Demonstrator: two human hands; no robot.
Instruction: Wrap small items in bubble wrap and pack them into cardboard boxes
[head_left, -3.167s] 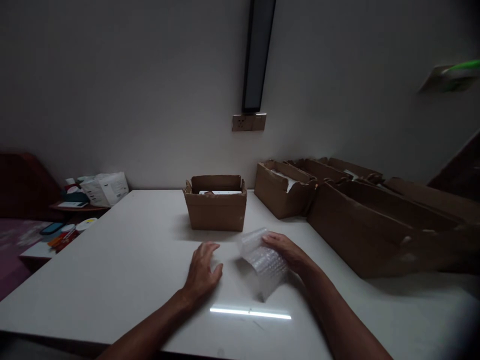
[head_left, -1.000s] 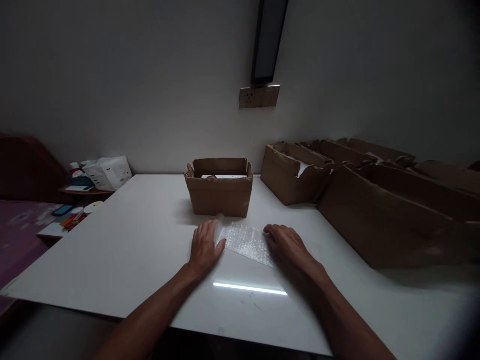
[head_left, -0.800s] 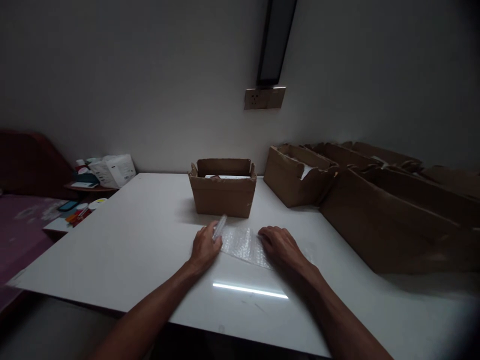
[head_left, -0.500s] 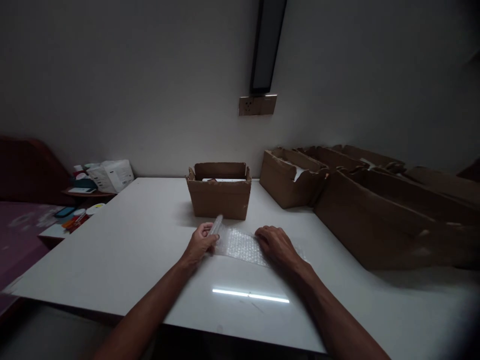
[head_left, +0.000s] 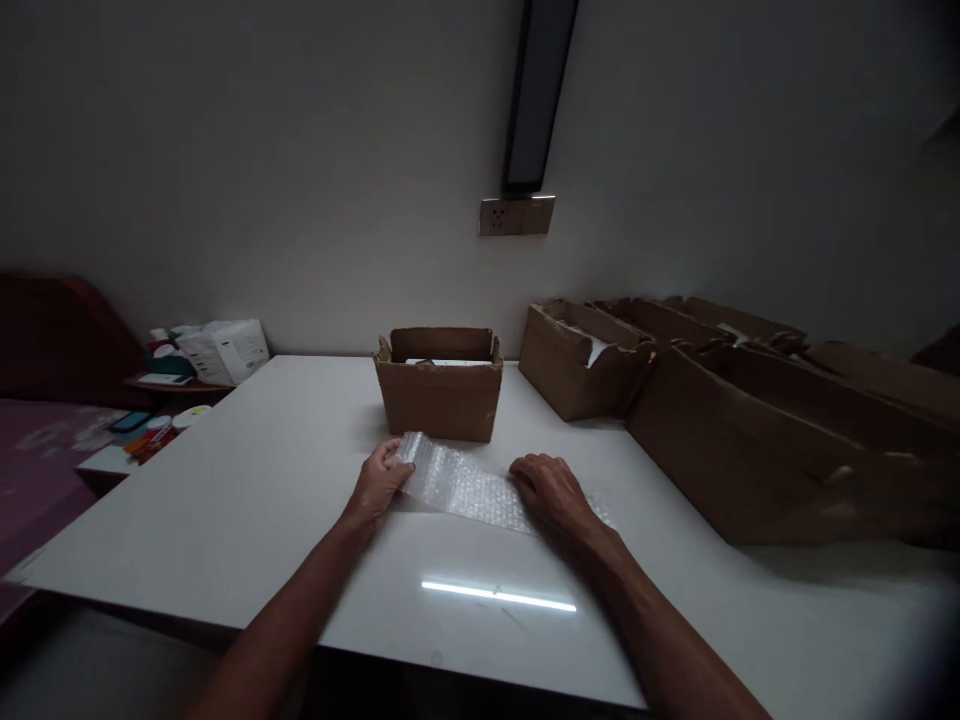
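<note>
A strip of clear bubble wrap (head_left: 469, 490) stretches across the white table (head_left: 225, 500) between my two hands. The thumb and fingers of my left hand (head_left: 381, 478) pinch its left end, which is lifted off the tabletop. Palm down, my right hand (head_left: 553, 487) rests on the right part of the strip, fingers laid over it and slightly bent. A bit of the wrap shows past the far side of that hand. Just behind the wrap stands an open cardboard box (head_left: 441, 400) with something white inside, only partly visible.
More open cardboard boxes (head_left: 735, 450) crowd the right side of the table. A small side stand at far left bears a white pack (head_left: 225, 352) and assorted containers. On the wall are a socket plate (head_left: 516, 216) and a dark panel (head_left: 538, 100).
My left hand has moved left and slightly toward me, drawing the wrap's end out longer and flatter. My right hand stays in place.
</note>
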